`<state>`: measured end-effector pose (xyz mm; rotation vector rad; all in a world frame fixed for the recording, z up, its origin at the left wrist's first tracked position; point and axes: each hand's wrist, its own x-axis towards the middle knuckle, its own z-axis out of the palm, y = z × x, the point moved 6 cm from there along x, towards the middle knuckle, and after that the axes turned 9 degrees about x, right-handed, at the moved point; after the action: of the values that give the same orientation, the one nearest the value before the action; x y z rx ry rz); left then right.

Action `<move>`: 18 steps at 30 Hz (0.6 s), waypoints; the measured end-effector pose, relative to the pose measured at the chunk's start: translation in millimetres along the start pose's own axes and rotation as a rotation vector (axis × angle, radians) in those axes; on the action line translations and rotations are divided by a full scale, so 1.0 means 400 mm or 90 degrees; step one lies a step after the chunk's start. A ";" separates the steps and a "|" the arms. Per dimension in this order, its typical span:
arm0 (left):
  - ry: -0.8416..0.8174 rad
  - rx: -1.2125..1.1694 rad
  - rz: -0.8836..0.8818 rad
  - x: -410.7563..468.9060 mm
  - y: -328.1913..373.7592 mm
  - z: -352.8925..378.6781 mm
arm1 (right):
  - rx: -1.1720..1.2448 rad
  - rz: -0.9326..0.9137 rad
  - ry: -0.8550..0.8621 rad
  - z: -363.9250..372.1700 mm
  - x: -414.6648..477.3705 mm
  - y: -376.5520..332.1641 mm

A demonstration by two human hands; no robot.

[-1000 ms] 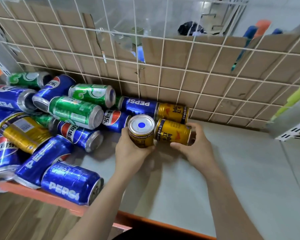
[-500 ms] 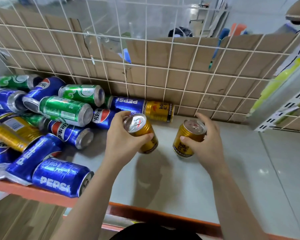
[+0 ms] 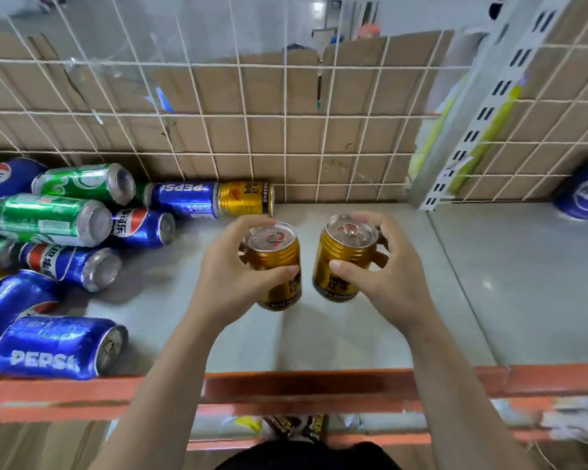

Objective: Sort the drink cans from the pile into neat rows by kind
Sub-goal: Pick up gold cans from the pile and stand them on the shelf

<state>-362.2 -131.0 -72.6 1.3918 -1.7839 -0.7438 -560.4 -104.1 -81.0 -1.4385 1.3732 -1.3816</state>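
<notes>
- Cans in gold are on the move: the left gold can (image 3: 275, 257) and the right gold can (image 3: 341, 256) now point tops up, side by side, with a small gap between them.
- A second ago both were at the edge of the pile (image 3: 65, 232). One lay on its side and the other showed its bottom.
- Now they are turned the right way up and are away from the pile, over a bare part of the shelf (image 3: 319, 337).
- The left hand (image 3: 231, 276) has its grip wrapped round the left gold can, thumb in front and fingers behind.
- The right hand (image 3: 392, 279) holds the right gold can the same way.
- I cannot tell if the can bottoms touch the shelf yet.
- I think a gold row is about to start right here.
- A third gold can (image 3: 245, 198) lies on its side by the wire wall (image 3: 286, 130), end to end with a blue can (image 3: 184, 198).
- The pile is a mix of blue and green cans, so most of the sorting is not done yet.
</notes>
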 end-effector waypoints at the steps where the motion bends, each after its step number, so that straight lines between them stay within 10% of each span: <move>1: -0.016 0.007 0.024 -0.002 0.015 0.014 | -0.011 -0.004 0.016 -0.020 -0.019 -0.007; 18: -0.292 -0.037 0.311 -0.161 0.359 0.396 | -0.171 0.032 0.376 -0.468 -0.464 -0.075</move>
<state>-562.5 -33.7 -58.1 0.7232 -2.3129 -0.8777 -710.3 113.8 -59.1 -1.1840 2.0144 -1.7205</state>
